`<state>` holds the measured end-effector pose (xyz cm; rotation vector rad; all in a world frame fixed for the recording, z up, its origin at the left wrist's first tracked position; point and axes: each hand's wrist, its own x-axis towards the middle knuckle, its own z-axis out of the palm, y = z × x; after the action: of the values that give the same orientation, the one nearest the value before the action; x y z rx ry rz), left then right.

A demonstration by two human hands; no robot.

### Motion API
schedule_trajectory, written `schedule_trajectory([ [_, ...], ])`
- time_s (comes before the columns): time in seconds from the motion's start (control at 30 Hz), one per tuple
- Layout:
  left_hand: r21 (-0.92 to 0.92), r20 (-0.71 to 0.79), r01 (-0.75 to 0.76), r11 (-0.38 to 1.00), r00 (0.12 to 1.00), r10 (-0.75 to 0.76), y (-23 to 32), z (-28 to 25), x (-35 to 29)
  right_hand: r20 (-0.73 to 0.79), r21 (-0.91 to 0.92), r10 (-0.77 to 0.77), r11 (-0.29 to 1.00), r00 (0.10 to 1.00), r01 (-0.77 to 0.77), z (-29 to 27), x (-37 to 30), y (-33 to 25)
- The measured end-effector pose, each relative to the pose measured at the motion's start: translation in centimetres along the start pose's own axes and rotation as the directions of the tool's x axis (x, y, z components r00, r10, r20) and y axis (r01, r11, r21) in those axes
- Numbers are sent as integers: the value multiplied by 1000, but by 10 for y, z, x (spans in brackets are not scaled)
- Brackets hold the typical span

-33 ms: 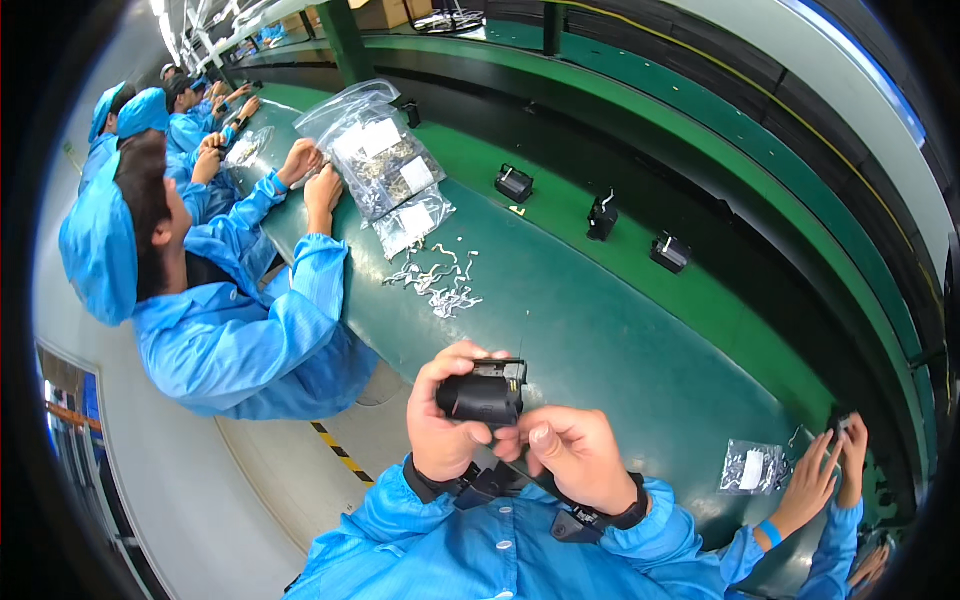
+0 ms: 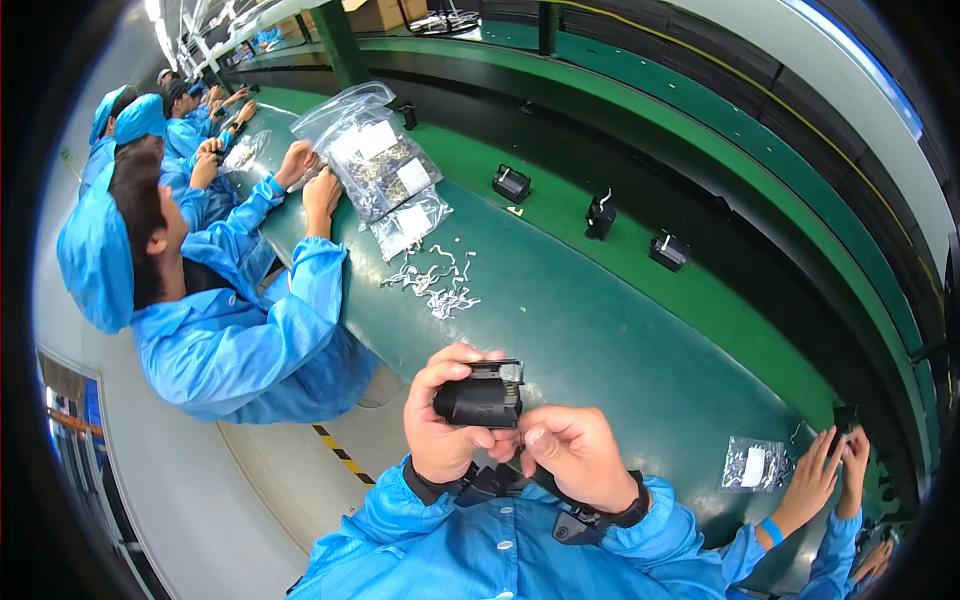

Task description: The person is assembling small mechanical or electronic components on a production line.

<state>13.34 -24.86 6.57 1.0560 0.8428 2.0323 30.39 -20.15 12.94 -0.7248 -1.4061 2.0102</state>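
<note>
My left hand (image 2: pixel 440 415) is wrapped round a black plastic housing (image 2: pixel 478 398), fingers over its far end and thumb along its near side. The housing has an open upper side with a greyish piece and small brassy spots at its right end. Close to the housing's lower right corner, my right hand (image 2: pixel 580 450) has thumb and fingers drawn together in a pinch. Whatever lies in that pinch is too small or hidden to make out. Beyond my hands, a loose pile of short white wire pieces (image 2: pixel 448 300) lies on the green table (image 2: pixel 570 345).
Plastic bags of small parts (image 2: pixel 385 160) lie past the wire pile. Several black housings (image 2: pixel 668 250) stand on the conveyor strip (image 2: pixel 560 215). At left a co-worker in blue (image 2: pixel 240 330) works at the table. Another person's hands (image 2: pixel 825 475) are at right, beside a small bag (image 2: pixel 752 466).
The black housing has tilted slightly in my left hand, and a thin line that stood above it no longer shows. My right hand stays nearly in place.
</note>
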Motion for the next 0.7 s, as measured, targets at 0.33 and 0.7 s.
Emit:
schedule_trajectory([
  [0.33, 253, 153, -182, 950, 977, 147, -3, -20, 7, -91, -216, -258, 948, 962, 233, -15, 9, -8],
  [0.7, 440, 280, -258, 860, 949, 142, 0, -31, 18, 90, 60, 139, 988, 986, -145, -44, 26, -13],
])
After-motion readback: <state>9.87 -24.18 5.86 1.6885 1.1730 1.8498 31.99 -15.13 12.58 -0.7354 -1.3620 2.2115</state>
